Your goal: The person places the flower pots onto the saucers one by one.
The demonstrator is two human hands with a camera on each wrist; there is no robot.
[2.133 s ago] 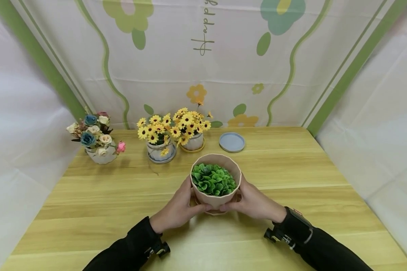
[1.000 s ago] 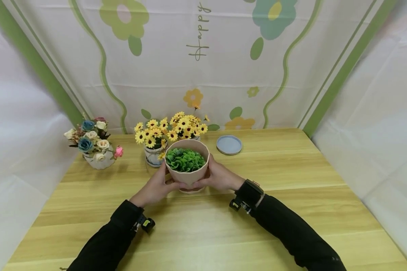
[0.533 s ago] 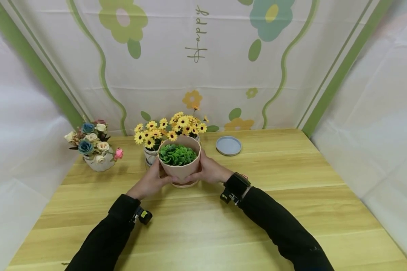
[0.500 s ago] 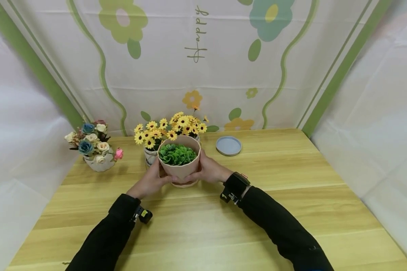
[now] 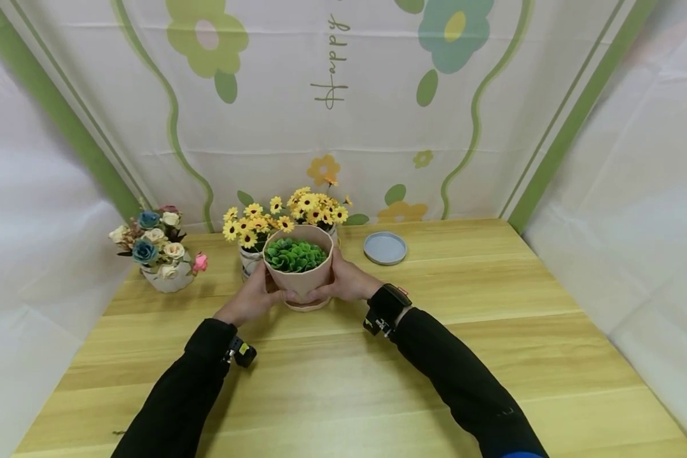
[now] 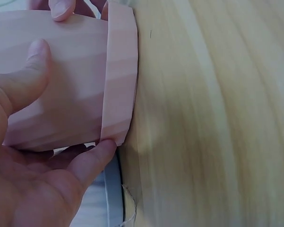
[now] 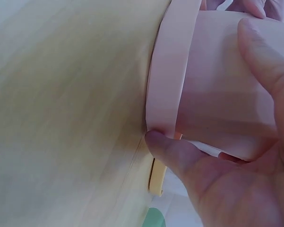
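In the head view, a pink-beige flower pot [image 5: 299, 281] holds a green leafy plant [image 5: 294, 256]. Its matching saucer [image 6: 120, 71] sits under it, right against the tabletop in both wrist views. My left hand [image 5: 250, 298] grips the pot from the left, thumb on the near wall and a finger at the saucer's edge. From the other side my right hand [image 5: 348, 278] grips it the same way. Close behind stand two pots of yellow daisies [image 5: 246, 226], partly hidden; the left one has a grey-blue saucer [image 6: 113, 189], the right one a yellow saucer [image 7: 158, 177].
A blue-grey saucer [image 5: 385, 248] lies at the back, right of the daisies. At the left edge stands a white pot [image 5: 168, 278] of mixed roses [image 5: 154, 238]. A floral cloth backdrop [image 5: 263, 127] rises behind the wooden table [image 5: 435, 356].
Both hands have carried the pot and saucer left and toward the back, up to the daisies. Over the last half second the motion is small, and the left daisy pot shifts slightly left.
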